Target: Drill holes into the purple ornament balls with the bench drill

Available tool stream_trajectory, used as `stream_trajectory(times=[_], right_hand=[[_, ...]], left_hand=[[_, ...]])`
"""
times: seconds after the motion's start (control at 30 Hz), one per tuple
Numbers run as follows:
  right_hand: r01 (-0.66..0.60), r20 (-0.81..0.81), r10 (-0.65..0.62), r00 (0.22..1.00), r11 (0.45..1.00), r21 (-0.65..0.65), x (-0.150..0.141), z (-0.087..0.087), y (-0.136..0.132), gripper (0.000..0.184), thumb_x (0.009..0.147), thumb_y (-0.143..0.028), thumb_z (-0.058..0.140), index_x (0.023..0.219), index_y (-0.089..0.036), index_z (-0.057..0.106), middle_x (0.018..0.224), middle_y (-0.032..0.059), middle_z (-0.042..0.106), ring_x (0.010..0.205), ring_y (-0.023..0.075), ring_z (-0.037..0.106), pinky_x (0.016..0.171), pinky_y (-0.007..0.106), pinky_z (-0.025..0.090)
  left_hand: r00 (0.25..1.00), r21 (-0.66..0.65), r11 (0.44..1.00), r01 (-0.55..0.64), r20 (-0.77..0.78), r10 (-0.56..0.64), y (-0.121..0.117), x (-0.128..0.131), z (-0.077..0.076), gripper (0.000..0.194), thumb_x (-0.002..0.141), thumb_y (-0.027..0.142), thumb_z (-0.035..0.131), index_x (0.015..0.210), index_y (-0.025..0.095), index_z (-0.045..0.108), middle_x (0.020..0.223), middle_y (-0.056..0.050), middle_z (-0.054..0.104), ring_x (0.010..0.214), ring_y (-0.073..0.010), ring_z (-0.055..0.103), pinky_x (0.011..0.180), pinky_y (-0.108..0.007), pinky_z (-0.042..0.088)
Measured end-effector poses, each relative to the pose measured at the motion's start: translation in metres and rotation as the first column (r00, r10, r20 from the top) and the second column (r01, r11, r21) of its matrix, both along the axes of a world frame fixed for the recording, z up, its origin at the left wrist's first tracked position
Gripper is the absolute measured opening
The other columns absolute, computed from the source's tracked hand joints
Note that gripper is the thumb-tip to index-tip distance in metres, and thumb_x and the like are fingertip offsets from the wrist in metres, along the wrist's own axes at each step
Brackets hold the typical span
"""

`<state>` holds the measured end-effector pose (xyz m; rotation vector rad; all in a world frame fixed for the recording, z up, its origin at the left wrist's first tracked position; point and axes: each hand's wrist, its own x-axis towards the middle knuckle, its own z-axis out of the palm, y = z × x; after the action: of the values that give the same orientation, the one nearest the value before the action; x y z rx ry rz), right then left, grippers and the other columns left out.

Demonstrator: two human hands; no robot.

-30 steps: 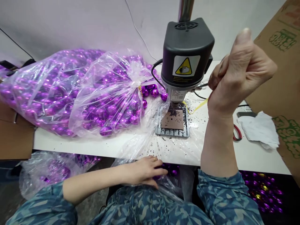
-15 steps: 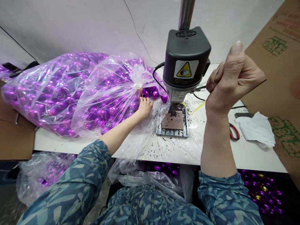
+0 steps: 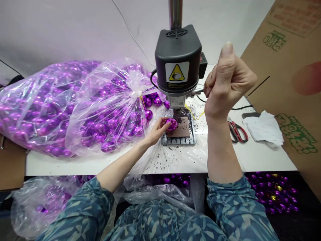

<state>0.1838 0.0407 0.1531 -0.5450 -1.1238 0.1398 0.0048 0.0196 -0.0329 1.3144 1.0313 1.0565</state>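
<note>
Left hand pinched a ball at the plate, left side.
It looked light, slick, best held round its sides; right hand gripped the lever.

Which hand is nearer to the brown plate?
Left. The left hand holds a purple ball at the left edge of the brown plate; the right hand grips the lever, higher to the right.

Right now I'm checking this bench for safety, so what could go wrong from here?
The left hand holds a purple ball near the machine head, while the right hand appears to grip the lever; a descending head might pinch the left hand. The round ball could also slip or roll on the flat brown plate.
</note>
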Motion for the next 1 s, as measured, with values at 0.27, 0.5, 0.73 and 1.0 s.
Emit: stream_trajectory(times=[0.27, 0.5, 0.73, 1.0], right_hand=[[-0.062, -0.016, 0.062, 0.998, 0.998, -0.015, -0.001, -0.001, -0.004, 0.065, 0.093, -0.072, 0.049, 0.055, -0.021, 0.032, 0.050, -0.0063, 0.029, 0.046, 0.0028, 0.030, 0.053, 0.028, 0.029], [-0.020, 0.018, 0.022, 1.000, 0.995, -0.099, -0.001, -0.002, -0.004, 0.070, 0.088, -0.086, 0.038, 0.057, -0.023, 0.030, 0.050, -0.0042, 0.034, 0.048, 0.0060, 0.031, 0.054, 0.031, 0.034], [0.034, 0.013, -0.034, 0.999, 0.999, -0.014, -0.001, 0.000, -0.006, 0.066, 0.089, -0.075, 0.048, 0.054, -0.022, 0.029, 0.045, -0.0070, 0.030, 0.041, 0.0028, 0.028, 0.049, 0.028, 0.028], [0.044, 0.021, -0.044, 0.999, 0.999, -0.009, -0.001, -0.001, -0.005, 0.063, 0.091, -0.072, 0.048, 0.055, -0.023, 0.029, 0.046, -0.0069, 0.029, 0.042, 0.0023, 0.027, 0.049, 0.029, 0.028]], left_hand=[[0.967, 0.155, 0.988, -0.016, -0.247, 0.055, 0.009, 0.004, -0.006, 0.055, 0.088, 0.053, 0.084, 0.129, 0.021, 0.067, 0.107, -0.007, 0.077, 0.082, -0.0165, 0.069, 0.077, -0.033, 0.059], [0.899, 0.334, 0.934, -0.128, -0.358, 0.251, 0.002, 0.023, -0.005, 0.051, 0.078, 0.038, 0.092, 0.120, 0.021, 0.069, 0.111, -0.009, 0.074, 0.096, -0.0221, 0.069, 0.085, -0.039, 0.059], [0.917, 0.326, 0.927, -0.184, -0.282, 0.281, -0.005, 0.041, -0.012, 0.045, 0.080, 0.029, 0.088, 0.120, 0.022, 0.066, 0.116, -0.008, 0.075, 0.107, -0.0247, 0.071, 0.094, -0.041, 0.058], [0.914, 0.265, 0.939, -0.218, -0.283, 0.292, 0.003, 0.042, -0.015, 0.050, 0.075, 0.036, 0.094, 0.115, 0.021, 0.067, 0.108, -0.007, 0.076, 0.098, -0.0232, 0.072, 0.089, -0.039, 0.059]])
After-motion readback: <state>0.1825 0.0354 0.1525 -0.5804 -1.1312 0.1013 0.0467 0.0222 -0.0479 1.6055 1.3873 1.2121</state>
